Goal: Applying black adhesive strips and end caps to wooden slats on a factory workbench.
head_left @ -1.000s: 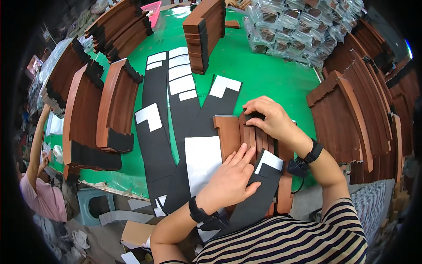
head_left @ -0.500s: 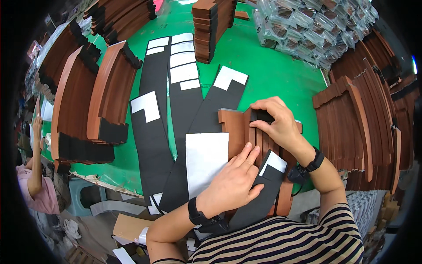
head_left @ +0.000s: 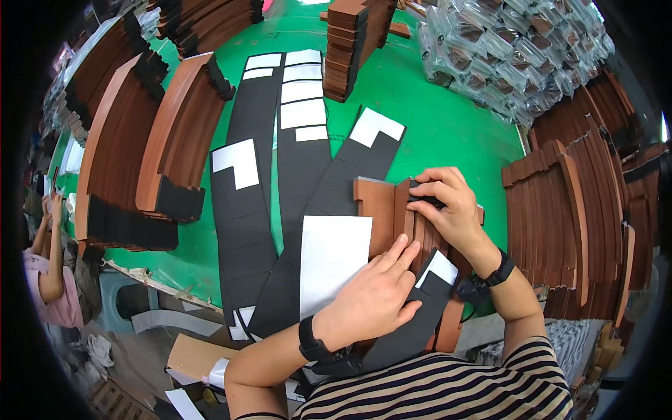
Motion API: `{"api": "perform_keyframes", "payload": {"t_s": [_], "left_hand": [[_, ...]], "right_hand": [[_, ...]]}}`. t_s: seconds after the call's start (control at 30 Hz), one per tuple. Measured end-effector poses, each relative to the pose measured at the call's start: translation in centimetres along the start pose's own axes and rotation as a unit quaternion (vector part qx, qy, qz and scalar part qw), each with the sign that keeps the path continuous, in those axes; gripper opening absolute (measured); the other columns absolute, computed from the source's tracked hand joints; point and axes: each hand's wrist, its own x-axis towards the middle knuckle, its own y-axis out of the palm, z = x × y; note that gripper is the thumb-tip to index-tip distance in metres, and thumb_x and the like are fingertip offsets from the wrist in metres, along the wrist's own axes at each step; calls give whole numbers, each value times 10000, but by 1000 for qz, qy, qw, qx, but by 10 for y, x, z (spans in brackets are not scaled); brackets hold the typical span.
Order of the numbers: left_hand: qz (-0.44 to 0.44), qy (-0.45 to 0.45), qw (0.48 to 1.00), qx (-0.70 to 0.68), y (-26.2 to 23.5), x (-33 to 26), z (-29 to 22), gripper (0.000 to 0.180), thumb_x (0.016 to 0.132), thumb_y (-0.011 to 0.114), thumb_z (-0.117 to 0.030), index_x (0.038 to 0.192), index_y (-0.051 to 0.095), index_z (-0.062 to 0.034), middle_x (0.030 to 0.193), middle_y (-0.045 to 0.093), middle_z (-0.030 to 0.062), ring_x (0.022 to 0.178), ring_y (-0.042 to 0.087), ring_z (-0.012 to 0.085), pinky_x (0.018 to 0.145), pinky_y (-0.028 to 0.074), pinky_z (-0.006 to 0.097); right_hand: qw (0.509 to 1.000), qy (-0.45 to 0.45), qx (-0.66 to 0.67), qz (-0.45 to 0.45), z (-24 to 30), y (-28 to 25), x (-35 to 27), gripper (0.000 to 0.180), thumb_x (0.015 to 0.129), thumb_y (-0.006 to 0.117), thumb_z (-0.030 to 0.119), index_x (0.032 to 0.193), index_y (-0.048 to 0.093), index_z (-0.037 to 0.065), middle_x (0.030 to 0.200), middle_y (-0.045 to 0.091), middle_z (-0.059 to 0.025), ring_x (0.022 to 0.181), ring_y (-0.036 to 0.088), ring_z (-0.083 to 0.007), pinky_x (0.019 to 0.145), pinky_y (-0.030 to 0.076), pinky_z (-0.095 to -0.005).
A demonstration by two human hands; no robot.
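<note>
Brown wood-like profile pieces (head_left: 378, 213) lie in front of me, partly under both hands. My left hand (head_left: 371, 297) rests flat on them, fingers stretched out, its palm beside a white paper sheet (head_left: 334, 262). My right hand (head_left: 448, 206) pinches a small black foam piece (head_left: 423, 192) between thumb and fingers, at the far end of one profile. Its lower part is hidden by the fingers. Close to my body, a black foam strip (head_left: 409, 315) with a white patch lies across the pieces, under my left hand's thumb.
Several long black foam strips (head_left: 241, 217) with white patches spread over the green table (head_left: 448, 126). Stacked brown profiles (head_left: 178, 133) stand at left, another stack (head_left: 343, 52) at the back, more rows (head_left: 546, 217) at right. Plastic-wrapped bundles (head_left: 518, 56) fill the back right. A person (head_left: 52, 280) is at far left.
My right hand still grips at the profile's far end, fingers slightly shifted around the black foam. The left hand stays pressed flat. The whole view has shifted a little.
</note>
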Motion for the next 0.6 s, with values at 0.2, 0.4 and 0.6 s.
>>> {"api": "perform_keyframes", "payload": {"t_s": [0.2, 0.4, 0.6], "left_hand": [[-2, 1, 1000, 4, 0, 0, 0, 360, 810, 749, -243, 862, 605, 84, 1399, 459, 327, 1380, 377, 448, 1014, 449, 449], [4, -2, 1000, 2, 0, 2, 0, 362, 813, 745, -244, 861, 605, 87, 1396, 461, 330, 1384, 373, 446, 1017, 449, 446], [4, 1, 1000, 1, 0, 1, 1, 362, 821, 738, -245, 864, 605, 89, 1400, 458, 330, 1383, 374, 448, 1014, 452, 441]], "right_hand": [[1000, 10, 23, -4, 1, 2, 0, 229, 678, 830, 76, 869, 703, 62, 1033, 650, -79, 978, 596, -272, 822, 495, -375], [999, 28, 26, -11, 2, 2, 1, 218, 673, 833, 71, 844, 698, 58, 1021, 652, -74, 976, 594, -272, 821, 487, -376], [999, 37, 30, -7, 3, 1, 1, 220, 668, 838, 73, 832, 693, 54, 1021, 652, -73, 977, 594, -268, 820, 484, -374]]}}
